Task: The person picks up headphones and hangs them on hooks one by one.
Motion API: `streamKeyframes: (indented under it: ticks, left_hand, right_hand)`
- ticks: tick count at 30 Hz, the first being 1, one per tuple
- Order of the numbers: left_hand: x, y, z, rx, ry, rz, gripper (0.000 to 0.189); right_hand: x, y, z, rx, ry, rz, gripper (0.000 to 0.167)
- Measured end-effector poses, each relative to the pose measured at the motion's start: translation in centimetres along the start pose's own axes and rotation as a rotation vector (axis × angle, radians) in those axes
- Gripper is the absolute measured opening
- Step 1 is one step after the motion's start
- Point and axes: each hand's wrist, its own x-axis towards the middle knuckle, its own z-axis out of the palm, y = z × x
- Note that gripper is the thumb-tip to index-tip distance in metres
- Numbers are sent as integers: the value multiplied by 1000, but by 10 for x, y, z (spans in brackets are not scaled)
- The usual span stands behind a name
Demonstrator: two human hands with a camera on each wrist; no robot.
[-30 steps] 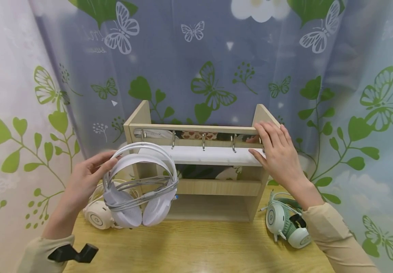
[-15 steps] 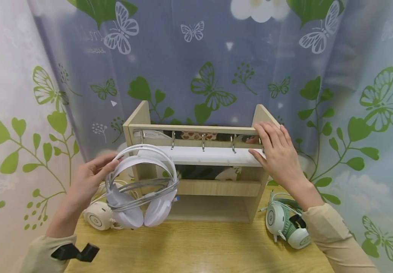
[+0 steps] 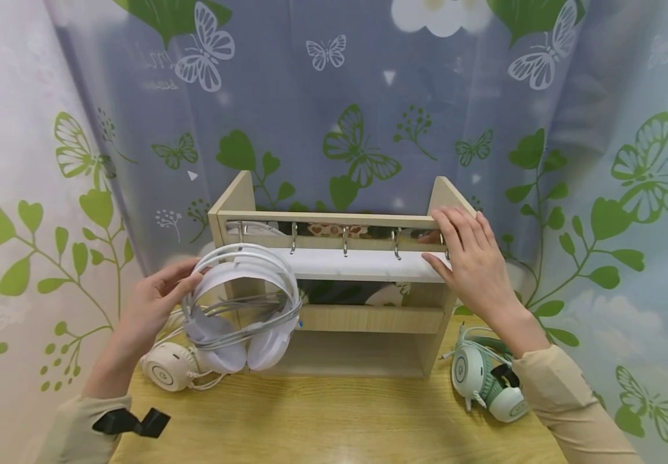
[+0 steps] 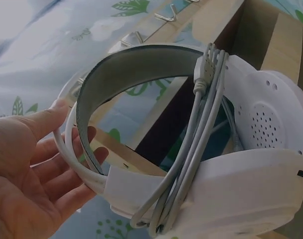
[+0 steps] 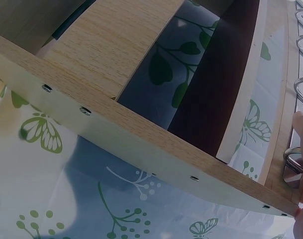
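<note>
My left hand (image 3: pixel 151 309) holds white headphones (image 3: pixel 273 341) by the side of the headband, in front of the left end of a small wooden shelf (image 3: pixel 351 319). In the left wrist view the thumb lies on the outer band (image 4: pixel 70 134), with the fingers behind it. A grey cable (image 4: pixel 183 164) is wound around the headphones, which hang with ear cups down. The headband's top overlaps the leftmost metal hook (image 3: pixel 241 231) in the head view. My right hand (image 3: pixel 479 264) grips the shelf's upper right corner, its thumb on the front near the rightmost hook (image 5: pixel 293 162).
Several metal hooks line the shelf's top rail (image 3: pixel 322 218). Cream headphones (image 3: pixel 168 367) lie on the wooden table (image 3: pixel 340 419) at left, behind the held pair. Green and white headphones (image 3: pixel 470 374) lie at right. A patterned curtain (image 3: pixel 287 84) surrounds the table.
The white headphones have risen slightly, ear cups tilting back toward the shelf. My left hand has shifted a little right with them. The right hand stays put.
</note>
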Motion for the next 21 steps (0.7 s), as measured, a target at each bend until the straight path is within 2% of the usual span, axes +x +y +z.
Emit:
streamKeyframes:
  ticks: [10, 21]
  left_hand:
    - [0, -5, 0, 5, -22, -5, 40]
    - [2, -9, -1, 2, -4, -2, 40]
  right_hand:
    - [-1, 0, -1, 10, -1, 6, 69]
    - [0, -2, 0, 17, 14, 3, 69]
